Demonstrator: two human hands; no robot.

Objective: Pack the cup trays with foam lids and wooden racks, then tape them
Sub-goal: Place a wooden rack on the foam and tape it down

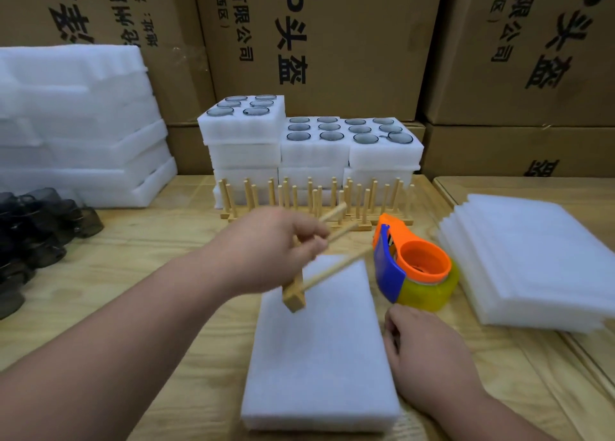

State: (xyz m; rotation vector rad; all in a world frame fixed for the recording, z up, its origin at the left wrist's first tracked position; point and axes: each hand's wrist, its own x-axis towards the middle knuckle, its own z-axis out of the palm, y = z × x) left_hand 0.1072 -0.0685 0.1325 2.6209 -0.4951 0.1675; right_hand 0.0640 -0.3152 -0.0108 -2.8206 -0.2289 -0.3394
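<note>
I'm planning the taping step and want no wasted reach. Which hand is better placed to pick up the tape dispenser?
The right hand. It rests at the right edge of the covered foam tray, just below the tape dispenser, and holds nothing. The left hand grips a wooden rack above the tray.

Packing warehouse: stacked printed cartons (319, 41) (wall-high), foam trays (312, 147), wooden workbench (149, 274).

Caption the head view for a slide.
Left hand holds a wooden rack above the covered foam tray; right hand rests beside it.
</note>
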